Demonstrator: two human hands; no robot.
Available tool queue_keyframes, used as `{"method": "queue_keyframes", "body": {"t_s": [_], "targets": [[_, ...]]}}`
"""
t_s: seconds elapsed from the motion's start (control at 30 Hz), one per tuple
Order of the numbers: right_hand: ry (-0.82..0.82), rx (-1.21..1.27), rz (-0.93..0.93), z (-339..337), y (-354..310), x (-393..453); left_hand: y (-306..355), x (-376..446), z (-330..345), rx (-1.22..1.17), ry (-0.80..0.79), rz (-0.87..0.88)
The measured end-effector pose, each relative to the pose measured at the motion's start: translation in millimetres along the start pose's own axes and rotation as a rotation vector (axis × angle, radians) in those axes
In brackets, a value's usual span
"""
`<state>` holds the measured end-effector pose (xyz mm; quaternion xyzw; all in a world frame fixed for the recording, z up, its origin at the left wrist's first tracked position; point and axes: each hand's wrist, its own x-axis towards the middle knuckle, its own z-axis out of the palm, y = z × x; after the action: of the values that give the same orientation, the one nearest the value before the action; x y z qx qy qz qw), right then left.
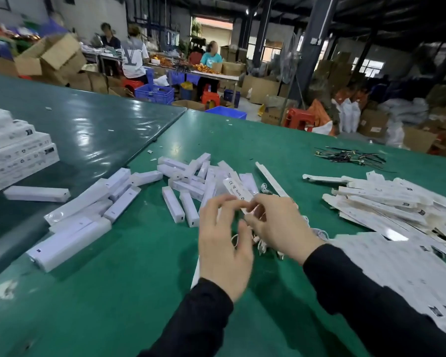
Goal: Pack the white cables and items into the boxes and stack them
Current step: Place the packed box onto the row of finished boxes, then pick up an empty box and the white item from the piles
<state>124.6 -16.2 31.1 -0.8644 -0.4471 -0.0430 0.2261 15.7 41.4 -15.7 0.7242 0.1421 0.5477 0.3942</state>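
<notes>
Both hands meet above the green surface (144,279), working on one narrow white box (238,193) printed with small marks. The right hand (281,222) has its fingers curled round the near end of this box, which slants up and away from it. The left hand (223,240) sits just beside it, fingers bent and blurred at the box's edge; whether it truly grips the box cannot be told. Beneath and between the hands lies a tangle of white cables (263,243), touching the surface. Beyond the left hand a loose heap of white items (191,176) is scattered, and farther out to its left stands a stack of packed boxes (18,155). Out past the right hand lies a pile of flat unfolded boxes (386,202), with black ties (350,155) beyond it.
</notes>
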Motion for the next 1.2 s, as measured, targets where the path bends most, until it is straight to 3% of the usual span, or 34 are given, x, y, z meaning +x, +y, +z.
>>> {"method": "queue_keyframes", "body": {"t_s": [0.1,0.23,0.3,0.37,0.43,0.53,0.6,0.7,0.8,0.87,0.97,1.07,1.2], "targets": [[-0.005,-0.178,-0.122,33.1,-28.6,-10.4,-18.7,25.5,-24.8,-0.019,0.115,-0.114],[-0.161,-0.544,-0.576,42.8,-27.9,-8.1,-39.5,33.4,-49.5,-0.122,0.229,-0.309],[-0.194,-0.525,-0.637,41.2,-27.9,-7.3,-46.5,35.0,-56.5,-0.243,0.248,-0.5],[-0.071,-0.465,-0.723,39.3,-28.3,-11.3,-49.4,38.4,-62.0,-0.342,0.23,-0.649],[0.091,-0.206,-0.675,31.8,-22.2,-23.5,-48.1,40.4,-62.7,-0.46,0.176,-0.774],[0.28,0.346,-0.498,22.1,-10.7,-50.4,-42.5,39.1,-59.5,-0.721,0.006,-0.955],[0.251,0.602,-0.4,18.7,-12.3,-71.3,-33.8,33.5,-56.2,-0.876,-0.295,-1.015],[0.367,0.619,-0.508,26.0,-23.5,-93.5,-23.8,19.7,-50.4,-1.21,-0.703,-0.908],[0.38,0.727,-0.56,35.7,-33.1,-104.0,-25.1,10.2,-51.5,-1.31,-0.812,-0.693],[0.357,0.76,-0.574,39.3,-34.9,-104.3,-24.5,10.9,-55.7,-1.307,-0.758,-0.63],[0.443,0.71,-0.525,38.4,-29.7,-97.3,-23.2,14.8,-55.4,-1.249,-0.535,-0.731],[0.432,0.772,-0.305,32.7,-18.6,-92.7,-23.5,18.9,-51.1,-1.213,-0.35,-0.82],[0.179,1.174,0.072,25.7,-13.6,-93.3,-21.9,24.5,-52.6,-1.167,-0.242,-0.872]]}}
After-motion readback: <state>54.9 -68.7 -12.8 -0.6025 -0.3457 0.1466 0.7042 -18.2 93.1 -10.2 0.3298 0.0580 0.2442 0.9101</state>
